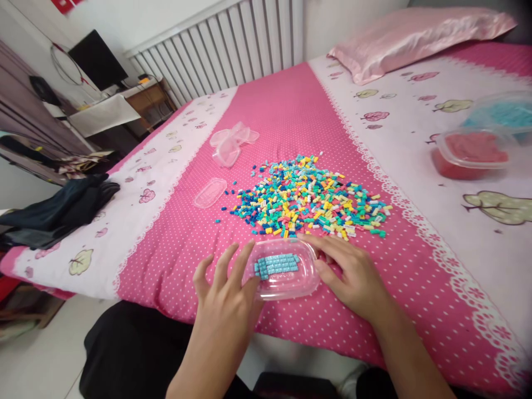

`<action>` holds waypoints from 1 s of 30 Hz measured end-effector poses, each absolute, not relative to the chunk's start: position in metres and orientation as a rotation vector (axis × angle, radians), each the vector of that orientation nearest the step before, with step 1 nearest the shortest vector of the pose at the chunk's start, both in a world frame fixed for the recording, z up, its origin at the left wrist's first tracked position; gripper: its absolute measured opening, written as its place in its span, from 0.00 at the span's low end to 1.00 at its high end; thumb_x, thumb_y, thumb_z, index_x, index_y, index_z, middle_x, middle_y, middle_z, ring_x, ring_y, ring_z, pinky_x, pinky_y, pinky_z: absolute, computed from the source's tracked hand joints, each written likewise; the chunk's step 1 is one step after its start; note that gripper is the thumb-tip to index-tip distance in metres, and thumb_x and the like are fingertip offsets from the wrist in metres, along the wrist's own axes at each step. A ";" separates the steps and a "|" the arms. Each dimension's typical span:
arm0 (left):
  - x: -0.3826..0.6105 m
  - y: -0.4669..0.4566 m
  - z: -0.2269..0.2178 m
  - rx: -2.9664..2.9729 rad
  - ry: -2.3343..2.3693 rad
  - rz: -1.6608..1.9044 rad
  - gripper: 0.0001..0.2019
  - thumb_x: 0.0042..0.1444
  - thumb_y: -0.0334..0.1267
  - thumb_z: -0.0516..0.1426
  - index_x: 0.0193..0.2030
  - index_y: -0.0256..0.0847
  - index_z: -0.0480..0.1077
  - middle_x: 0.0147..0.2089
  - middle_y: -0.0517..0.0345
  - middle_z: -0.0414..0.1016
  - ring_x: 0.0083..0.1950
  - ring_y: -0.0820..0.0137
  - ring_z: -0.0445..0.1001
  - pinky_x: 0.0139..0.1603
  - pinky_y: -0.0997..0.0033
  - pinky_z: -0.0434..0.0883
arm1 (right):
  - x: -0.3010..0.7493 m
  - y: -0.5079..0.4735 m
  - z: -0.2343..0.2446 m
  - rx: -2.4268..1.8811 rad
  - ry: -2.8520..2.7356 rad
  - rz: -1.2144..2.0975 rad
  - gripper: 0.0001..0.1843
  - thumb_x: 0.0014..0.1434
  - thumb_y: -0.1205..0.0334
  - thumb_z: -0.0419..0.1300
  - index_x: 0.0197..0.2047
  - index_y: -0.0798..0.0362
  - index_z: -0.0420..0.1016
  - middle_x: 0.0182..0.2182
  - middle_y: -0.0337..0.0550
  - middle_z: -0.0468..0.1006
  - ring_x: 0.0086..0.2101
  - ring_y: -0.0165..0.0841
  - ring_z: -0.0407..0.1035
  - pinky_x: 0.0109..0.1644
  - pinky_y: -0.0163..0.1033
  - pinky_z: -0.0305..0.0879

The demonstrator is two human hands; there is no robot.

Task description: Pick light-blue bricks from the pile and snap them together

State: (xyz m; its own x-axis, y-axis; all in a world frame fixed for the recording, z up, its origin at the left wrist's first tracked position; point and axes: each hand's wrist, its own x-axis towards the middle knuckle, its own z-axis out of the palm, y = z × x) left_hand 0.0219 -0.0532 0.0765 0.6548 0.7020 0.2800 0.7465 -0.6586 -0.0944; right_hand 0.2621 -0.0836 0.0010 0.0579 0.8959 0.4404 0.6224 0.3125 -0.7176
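A clear plastic container point(307, 280) sits near the bed's front edge, with light-blue toy bricks point(277, 266) lined up in rows inside it. My left hand point(228, 299) is at its left end, fingers spread and curved, the thumb by the rim close to the bricks. On the other side, my right hand point(351, 271) grips the container's right end, its index finger reaching along the far rim and the thumb at the side. Just beyond the container lies a wide heap of loose, many-coloured toy bricks point(307, 199).
A clear lid point(210, 193) and several stacked clear containers point(228, 149) lie left of the heap. At right stand a container of red pieces point(471, 155) and one of blue pieces point(502, 113). A pink pillow point(419, 41) and dark folded clothes point(62, 208) lie on the bed.
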 end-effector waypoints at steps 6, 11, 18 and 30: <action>0.023 -0.054 0.076 -2.662 -1.211 -0.325 0.06 0.61 0.31 0.62 0.41 0.46 0.80 0.71 0.54 0.71 0.71 0.47 0.67 0.70 0.38 0.53 | 0.262 -0.083 0.001 -1.406 -1.655 0.380 0.20 0.72 0.55 0.53 0.63 0.45 0.75 0.39 0.42 0.81 0.44 0.39 0.77 0.45 0.44 0.73; 0.024 -0.055 0.078 -2.642 -1.209 -0.361 0.05 0.62 0.32 0.61 0.42 0.44 0.79 0.72 0.52 0.70 0.70 0.46 0.68 0.69 0.38 0.54 | 0.262 -0.084 -0.001 -1.418 -1.658 0.391 0.21 0.72 0.55 0.52 0.63 0.44 0.74 0.40 0.42 0.82 0.45 0.39 0.77 0.46 0.45 0.73; 0.024 -0.054 0.078 -2.597 -1.203 -0.294 0.08 0.64 0.35 0.62 0.48 0.43 0.79 0.73 0.48 0.68 0.71 0.45 0.66 0.70 0.38 0.53 | 0.263 -0.084 -0.002 -1.419 -1.662 0.396 0.20 0.72 0.55 0.52 0.63 0.45 0.75 0.41 0.42 0.82 0.45 0.40 0.77 0.46 0.46 0.73; 0.023 -0.052 0.070 -2.618 -1.207 -0.265 0.09 0.62 0.32 0.60 0.48 0.42 0.78 0.74 0.50 0.66 0.72 0.46 0.65 0.70 0.40 0.55 | 0.263 -0.084 -0.001 -1.428 -1.663 0.383 0.22 0.72 0.55 0.53 0.65 0.44 0.74 0.46 0.44 0.83 0.44 0.39 0.77 0.46 0.46 0.73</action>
State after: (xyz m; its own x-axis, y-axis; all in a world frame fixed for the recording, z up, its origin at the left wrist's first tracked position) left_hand 0.0227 -0.0520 0.0704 0.6412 0.7203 0.2648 0.7649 -0.6275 -0.1452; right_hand 0.2627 -0.0842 -0.0007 0.0542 0.9081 0.4153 0.6349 0.2897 -0.7162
